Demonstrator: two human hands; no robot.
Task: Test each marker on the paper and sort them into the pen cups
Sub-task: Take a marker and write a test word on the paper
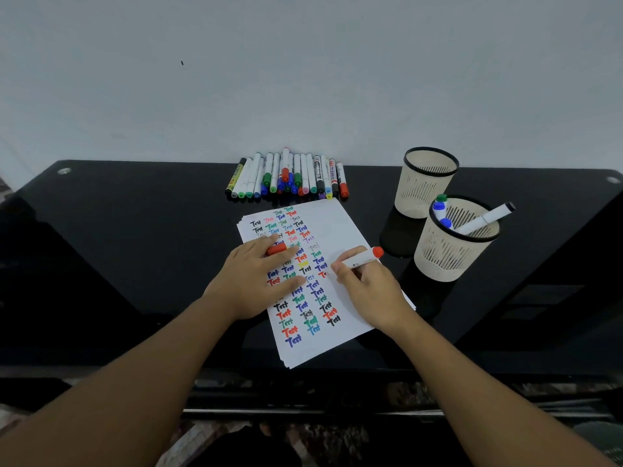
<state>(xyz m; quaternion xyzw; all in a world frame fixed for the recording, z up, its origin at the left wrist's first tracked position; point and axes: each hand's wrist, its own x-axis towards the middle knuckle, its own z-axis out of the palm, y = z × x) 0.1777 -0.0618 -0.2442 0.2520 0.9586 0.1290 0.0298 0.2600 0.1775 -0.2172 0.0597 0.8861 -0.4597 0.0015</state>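
Head view: your right hand [367, 284] grips red marker [362, 258] mid-barrel, tip on paper [340, 227] at frame centre; light, stiff, slick plastic. Your left hand [259, 278] presses sheet, pinching cap [277, 248]

Dim, cool, flat light w/ bluish-grey cast overall; no clear single source. Wall [303, 79] fills upper half of frame, evenly lit, slightly darker twd corners (vignette). Glossy black table [135, 247] mid frame is very dark, mirror reflections under both cups [426, 182], no hard glare. Soft faint shadows under hands on paper [340, 227], centre. Strong wide-angle distortion: table back edge bows, forearms stretch huge at lower left & lower right. Centre reasonably sharp, writing legible; bottom edge & corners soft/smeared. Some compression noise in dark areas.
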